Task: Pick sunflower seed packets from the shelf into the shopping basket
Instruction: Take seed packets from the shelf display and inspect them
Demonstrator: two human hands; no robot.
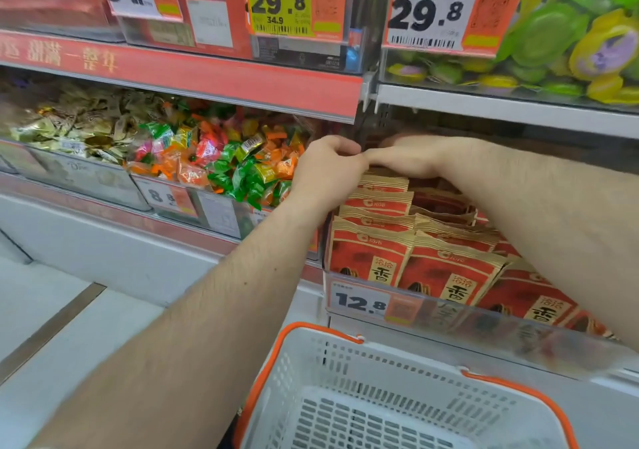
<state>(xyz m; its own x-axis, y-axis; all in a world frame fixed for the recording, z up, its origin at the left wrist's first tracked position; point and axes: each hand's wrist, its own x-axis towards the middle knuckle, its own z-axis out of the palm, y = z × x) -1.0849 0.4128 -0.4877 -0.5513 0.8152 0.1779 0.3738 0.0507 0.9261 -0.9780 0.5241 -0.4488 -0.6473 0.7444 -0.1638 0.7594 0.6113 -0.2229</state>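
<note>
left hand (328, 168): fingers curled, hold unclear | right hand (411, 156): fingers hidden, cannot tell | seed packets (408, 255): flat red-and-tan paper bags, upright rows in shelf bin under both hands | basket (408, 362): white perforated plastic, orange rim, below

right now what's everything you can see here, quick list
sunflower seed packets: many, red and tan, rows in right lower bin
shopping basket: one, white with orange rim, below the bin, no packets visible inside
wrapped candies: many, green, orange, pink, left middle bin
gold-wrapped sweets: many, far left bin
jelly cups: many, green and yellow, top right
price tags: several, white and orange, shelf fronts
left hand: reaching at back packets
right hand: reaching beside it
</note>
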